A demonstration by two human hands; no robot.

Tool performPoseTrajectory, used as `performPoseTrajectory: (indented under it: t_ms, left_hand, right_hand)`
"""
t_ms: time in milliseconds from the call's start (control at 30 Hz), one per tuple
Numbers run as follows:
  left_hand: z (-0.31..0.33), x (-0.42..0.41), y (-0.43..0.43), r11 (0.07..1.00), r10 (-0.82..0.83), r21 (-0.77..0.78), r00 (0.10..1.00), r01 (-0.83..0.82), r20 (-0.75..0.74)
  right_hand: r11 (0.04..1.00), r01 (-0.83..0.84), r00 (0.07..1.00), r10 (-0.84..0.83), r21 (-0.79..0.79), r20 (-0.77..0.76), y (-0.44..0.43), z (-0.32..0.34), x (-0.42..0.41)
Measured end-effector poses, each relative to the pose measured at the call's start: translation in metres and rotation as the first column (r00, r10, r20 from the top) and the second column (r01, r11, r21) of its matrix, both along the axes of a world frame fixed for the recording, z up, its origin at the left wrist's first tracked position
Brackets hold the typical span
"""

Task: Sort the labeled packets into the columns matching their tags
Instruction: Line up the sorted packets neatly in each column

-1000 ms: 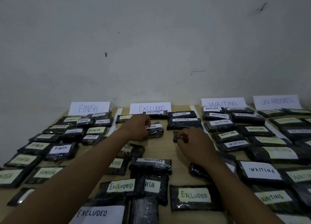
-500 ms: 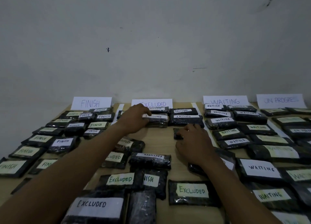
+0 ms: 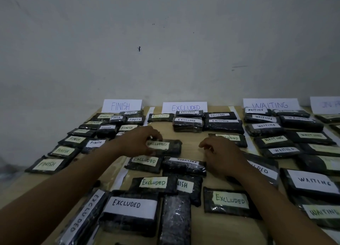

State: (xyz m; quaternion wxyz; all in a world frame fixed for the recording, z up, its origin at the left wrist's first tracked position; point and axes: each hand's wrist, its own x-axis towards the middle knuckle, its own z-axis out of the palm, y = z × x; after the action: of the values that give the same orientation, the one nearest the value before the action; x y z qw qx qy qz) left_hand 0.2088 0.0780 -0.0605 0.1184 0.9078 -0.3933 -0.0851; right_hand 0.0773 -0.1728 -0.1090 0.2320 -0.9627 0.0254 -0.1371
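Observation:
Dark packets with paper tags lie in columns on a wooden table [image 3: 191, 138] below the cards FINISH [image 3: 121, 105], EXCLUDED [image 3: 184, 107] and WAITING [image 3: 270, 104]. My left hand [image 3: 138, 141] grips the left end of an EXCLUDED packet [image 3: 166, 147] in the middle of the EXCLUDED column. My right hand [image 3: 220, 157] hovers with curled fingers and nothing visible in them, just in front of another EXCLUDED packet [image 3: 230, 138]. A packet whose tag reads "NISH" [image 3: 185, 185] lies in the EXCLUDED column, half under an EXCLUDED packet [image 3: 153, 183].
A fourth card [image 3: 325, 104] is cut off at the right edge. FINISH packets [image 3: 63, 150] fill the left, WAITING packets [image 3: 274, 139] the right. Paper strips [image 3: 119, 177] separate the columns. A pale wall stands behind the table. Bare wood shows between my hands.
My left hand drew back from the far EXCLUDED row, leaving a packet there, and took hold of a nearer EXCLUDED packet. My right hand pulled back slightly from the packet ahead of it.

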Motion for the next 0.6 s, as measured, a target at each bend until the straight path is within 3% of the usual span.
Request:
performPoseTrajectory:
  t_ms: [133,233,367,467,600]
  left_hand:
    - [-0.004,-0.007,-0.013,0.983,0.01,-0.18,0.999,-0.019,-0.05]
    - [-0.005,-0.012,-0.024,0.974,0.016,-0.223,0.996,-0.036,-0.092]
    - [-0.01,-0.01,-0.016,0.959,0.046,-0.269,0.988,-0.085,-0.15]
    - [-0.01,-0.009,0.006,0.929,0.114,-0.349,0.992,-0.123,-0.047]
    - [-0.016,-0.012,0.036,0.955,0.178,-0.237,0.984,-0.18,-0.028]
  right_hand:
    - [0.98,0.065,0.99,-0.087,0.19,0.11,-0.004,0.001,0.001]
    - [0.967,0.082,0.985,-0.116,0.243,0.129,-0.005,0.004,-0.001]
    - [0.986,0.079,0.996,-0.085,0.144,0.035,-0.005,0.0,-0.001]
    - [0.997,0.069,0.998,-0.068,0.045,-0.012,-0.004,-0.003,-0.001]
    - [0.998,0.054,0.999,-0.053,0.021,-0.011,-0.002,-0.003,-0.001]
